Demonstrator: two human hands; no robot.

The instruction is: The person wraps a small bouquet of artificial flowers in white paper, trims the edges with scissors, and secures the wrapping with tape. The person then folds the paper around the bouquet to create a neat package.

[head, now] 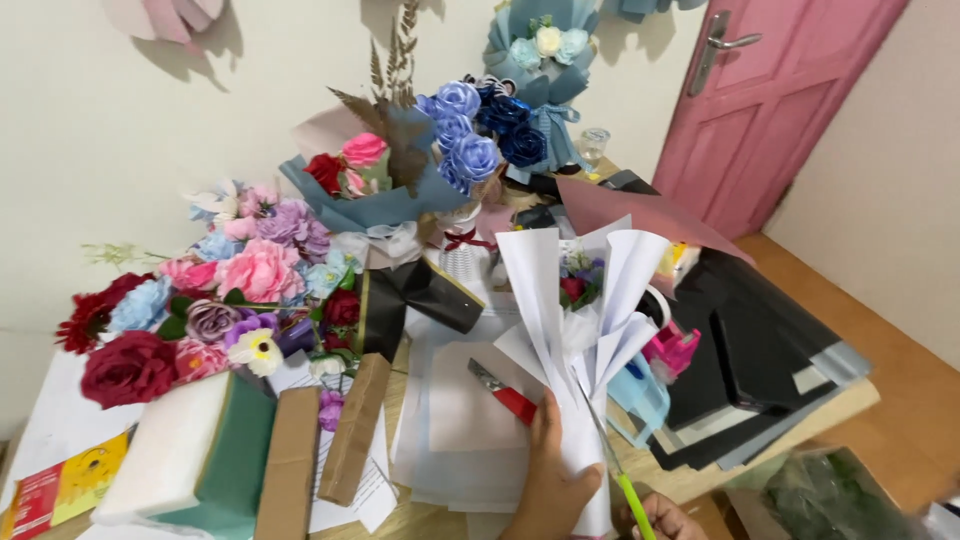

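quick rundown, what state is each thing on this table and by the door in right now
white paper bouquet: upright, wrap fanned open, gripped at the base
left hand: closed around the wrap's base
right hand: mostly out of frame, at a green stem
red utility knife: lying flat, blade out
pink door: shut
black ribbon: tied in a bow

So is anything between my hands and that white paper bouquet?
No. The left hand is already wrapped around the white paper bouquet at its base; the right hand sits beside it at the green stem.
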